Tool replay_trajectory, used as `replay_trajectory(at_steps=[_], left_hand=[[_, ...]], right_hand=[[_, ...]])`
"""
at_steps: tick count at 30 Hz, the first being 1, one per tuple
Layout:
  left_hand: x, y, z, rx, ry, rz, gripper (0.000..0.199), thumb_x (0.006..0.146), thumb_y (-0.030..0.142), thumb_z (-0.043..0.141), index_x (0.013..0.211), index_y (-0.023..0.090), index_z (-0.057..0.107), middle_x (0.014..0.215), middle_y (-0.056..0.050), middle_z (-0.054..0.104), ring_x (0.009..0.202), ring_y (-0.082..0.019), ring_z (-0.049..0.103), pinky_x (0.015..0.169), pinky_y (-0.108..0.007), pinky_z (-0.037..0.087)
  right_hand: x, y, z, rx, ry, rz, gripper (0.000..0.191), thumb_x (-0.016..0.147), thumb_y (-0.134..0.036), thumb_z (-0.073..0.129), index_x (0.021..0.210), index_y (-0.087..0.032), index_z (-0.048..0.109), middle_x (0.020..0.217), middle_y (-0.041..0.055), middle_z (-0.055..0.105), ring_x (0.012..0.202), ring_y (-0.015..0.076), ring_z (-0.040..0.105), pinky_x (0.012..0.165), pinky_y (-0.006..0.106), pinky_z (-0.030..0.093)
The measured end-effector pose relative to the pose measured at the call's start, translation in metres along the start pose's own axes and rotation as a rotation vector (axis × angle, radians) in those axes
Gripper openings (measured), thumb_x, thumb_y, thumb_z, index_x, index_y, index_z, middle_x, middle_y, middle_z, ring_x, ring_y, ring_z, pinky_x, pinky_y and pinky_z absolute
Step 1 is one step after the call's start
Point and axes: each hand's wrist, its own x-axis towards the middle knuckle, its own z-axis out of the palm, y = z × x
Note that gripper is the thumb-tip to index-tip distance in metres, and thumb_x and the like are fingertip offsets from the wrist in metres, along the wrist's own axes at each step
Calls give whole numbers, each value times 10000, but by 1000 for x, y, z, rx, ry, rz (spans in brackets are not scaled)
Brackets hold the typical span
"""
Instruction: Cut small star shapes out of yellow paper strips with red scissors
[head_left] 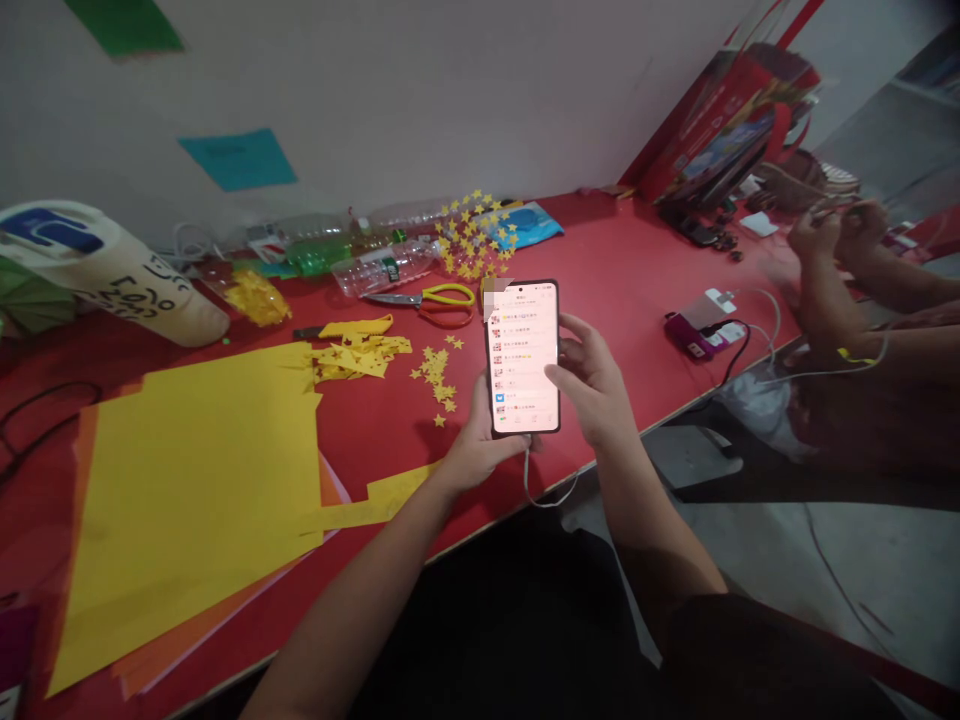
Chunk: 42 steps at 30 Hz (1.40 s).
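A phone (523,360) with a lit screen showing a list stands upright in both hands, above the red table's front edge. My left hand (480,435) grips its lower left side and bottom edge. At its right side is my right hand (589,375), thumb on the screen's edge and fingers behind the phone. A white cable (528,480) hangs from the bottom of the phone. Small yellow paper stars (433,372) lie left of the phone, and scissors (446,303) with yellow and red handles lie behind them.
Yellow sheets (202,500) cover the left of the red table (600,240). Paper scraps and a yellow cutter (356,327) lie behind them. Plastic bottles (386,268) and a white tumbler (112,270) stand or lie along the wall. Another person's hands (840,235) are at the right, near a power strip (701,335).
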Motion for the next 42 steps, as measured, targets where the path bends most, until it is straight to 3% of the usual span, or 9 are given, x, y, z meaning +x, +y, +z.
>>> replay_trajectory(at_steps=[6,12,17,33,39,42], left_hand=[[0,-1,-2,-16,23,-5,998,666,219,773,1409,317,114,1035,-33,616,669,-143,652,688,-371,572],[0,-1,-5,10,27,-1,1024,684,243,763,1439,314,76,940,-22,637,661,-157,644,657,-353,540],[-2,0,-7,-35,25,-24,1039,660,218,772,1433,305,84,937,-16,640,644,-159,648,673,-368,549],[-7,3,-7,-67,45,-33,1056,653,209,782,1439,286,81,950,-27,648,645,-158,646,695,-373,555],[-7,2,-7,-50,73,-17,1051,660,203,762,1441,292,64,1012,-49,633,664,-152,640,665,-347,546],[-7,1,-7,-61,61,-12,1065,666,198,754,1451,317,44,1071,-66,623,693,-152,639,675,-349,549]], right_hand=[[3,0,4,-3,11,-12,428,846,-303,532,1270,-288,475,1093,58,682,963,244,646,833,443,514],[3,1,5,50,-99,19,626,740,-314,634,1327,-307,419,1178,69,650,988,276,643,765,436,539],[5,1,10,27,-41,22,471,809,-292,541,1273,-304,459,1106,57,667,1003,270,636,824,468,515],[7,1,16,15,-9,23,356,875,-309,504,1229,-284,475,1067,50,690,1002,249,649,763,415,526],[5,2,12,64,-143,-26,582,763,-308,642,1298,-297,413,1177,66,658,1066,281,632,757,422,543],[5,2,11,50,-143,-19,577,772,-288,626,1306,-299,406,1195,70,653,1057,287,641,755,434,546]])
